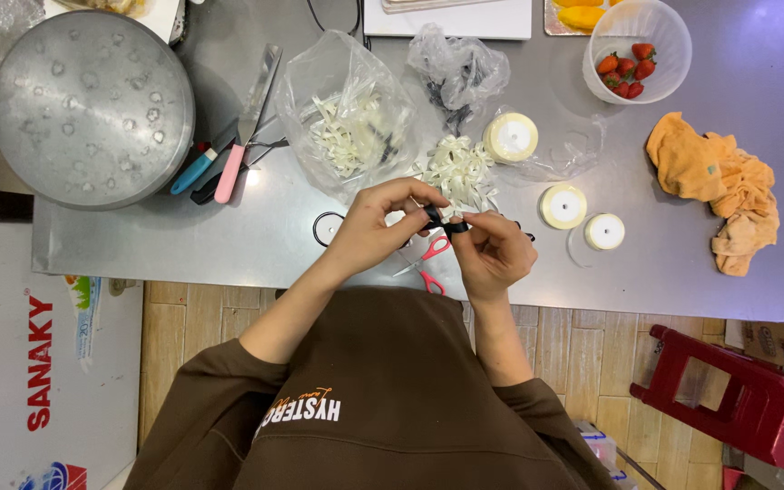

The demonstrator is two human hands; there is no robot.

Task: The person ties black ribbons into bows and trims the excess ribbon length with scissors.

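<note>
Both hands, left hand (376, 220) and right hand (494, 249), fingers pinched on thin black ribbon (442, 222), centre frame, above red-handled scissors (430, 263) on grey metal bench (664, 272).

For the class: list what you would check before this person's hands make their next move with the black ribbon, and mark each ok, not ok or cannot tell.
1. Black ribbon pinched by both left hand and right hand: ok.
2. Red-handled scissors lying under the hands, within reach: ok.
3. Pile of finished white bows clear of the hands: ok.
4. Ribbon spools on the table, none in hand: ok.
5. Ribbon folded evenly: cannot tell.
</note>
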